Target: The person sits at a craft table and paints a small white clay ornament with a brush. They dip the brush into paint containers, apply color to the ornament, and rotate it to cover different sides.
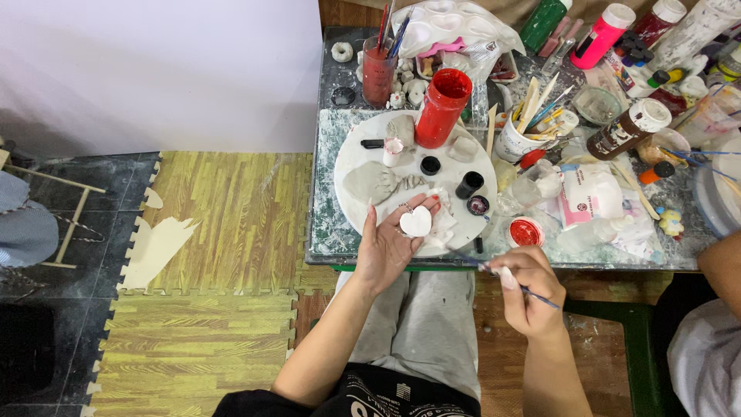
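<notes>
The left hand (386,247) lies palm up at the near edge of the desk (324,239), its fingers (427,204) curled round a white heart-shaped piece (416,222). The right hand (525,289) sits to the right and nearer the body, fingers pinched on a thin paintbrush (540,297). The brush's long axis runs left-right, its far end reaching back toward the heart; the left hand is the nearer

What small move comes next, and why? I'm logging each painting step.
Probably bring the paintbrush in the right hand onto the white heart: the left hand holds it face-up and bare, the brush off to its side.
</notes>
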The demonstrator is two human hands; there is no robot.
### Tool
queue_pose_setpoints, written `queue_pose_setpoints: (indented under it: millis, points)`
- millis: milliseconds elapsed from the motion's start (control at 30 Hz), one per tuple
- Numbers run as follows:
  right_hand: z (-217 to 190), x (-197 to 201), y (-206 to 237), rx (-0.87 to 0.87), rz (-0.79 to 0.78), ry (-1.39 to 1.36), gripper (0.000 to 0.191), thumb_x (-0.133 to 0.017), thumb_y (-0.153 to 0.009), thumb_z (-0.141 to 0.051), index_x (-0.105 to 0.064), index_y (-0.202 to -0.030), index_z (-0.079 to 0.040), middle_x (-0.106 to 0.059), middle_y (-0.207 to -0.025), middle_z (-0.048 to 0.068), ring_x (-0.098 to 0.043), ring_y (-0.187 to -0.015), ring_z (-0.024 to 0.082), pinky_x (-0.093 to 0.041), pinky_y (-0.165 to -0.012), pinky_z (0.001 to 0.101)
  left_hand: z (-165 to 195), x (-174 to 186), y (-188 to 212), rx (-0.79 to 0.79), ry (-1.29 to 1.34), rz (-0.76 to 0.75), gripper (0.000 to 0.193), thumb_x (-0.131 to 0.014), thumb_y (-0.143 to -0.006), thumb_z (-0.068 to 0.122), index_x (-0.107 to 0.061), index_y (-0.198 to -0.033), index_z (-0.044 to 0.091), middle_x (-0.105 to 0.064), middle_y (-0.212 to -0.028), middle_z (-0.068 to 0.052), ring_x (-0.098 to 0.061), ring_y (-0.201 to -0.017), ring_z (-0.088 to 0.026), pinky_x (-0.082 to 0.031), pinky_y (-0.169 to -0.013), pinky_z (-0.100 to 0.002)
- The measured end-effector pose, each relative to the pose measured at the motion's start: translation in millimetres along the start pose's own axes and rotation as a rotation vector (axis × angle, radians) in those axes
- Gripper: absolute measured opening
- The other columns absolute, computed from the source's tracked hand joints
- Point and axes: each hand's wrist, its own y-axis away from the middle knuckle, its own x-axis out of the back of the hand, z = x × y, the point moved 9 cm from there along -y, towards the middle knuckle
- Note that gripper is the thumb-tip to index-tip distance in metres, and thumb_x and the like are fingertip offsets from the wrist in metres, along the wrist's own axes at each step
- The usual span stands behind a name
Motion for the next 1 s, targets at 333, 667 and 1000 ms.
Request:
queue_pose_setpoints:
  millis: [333, 667, 1000]
  points:
    - [-5, -7, 5, 0.114, 0.054, 0.077, 0.011, -0.059, -0.099, -0.005, -0.049, -0.093, -0.005, -0.073, -0.103, 0.017, -0.065, -0.096, 0.025, -0.051, -0.085, 0.0353, 0, -3, 0, -0.009, -0.012, -0.024, 0.089, -0.017, -0.105, 0.066, -0.032, -0.158, -0.003, -0.041, -0.161, -0.019, -0.037, -0.153, -0.028, -0.028, -0.127, -0.039]
    - [-11, -36, -3, 0.147, -0.155, 0.016, 0.013, -0.065, -0.095, -0.002, -0.052, -0.099, -0.003, -0.072, -0.107, 0.015, -0.066, -0.098, 0.026, -0.054, -0.081, 0.0348, 0, -3, 0, 0.006, -0.023, 0.005, 0.089, -0.013, -0.104, 0.066, -0.032, -0.158, -0.001, -0.043, -0.160, -0.017, -0.037, -0.152, -0.027, -0.030, -0.124, -0.040]
    - [-12, -31, -7, 0.078, -0.102, -0.013, 0.013, -0.062, -0.092, 0.001, -0.053, -0.093, -0.007, -0.073, -0.101, 0.015, -0.067, -0.091, 0.027, -0.054, -0.079, 0.0358, 0, 0, 0, 0.000, -0.030, 0.006, 0.090, -0.014, -0.103, 0.067, -0.032, -0.158, -0.001, -0.043, -0.160, -0.017, -0.037, -0.152, -0.027, -0.030, -0.124, -0.041]
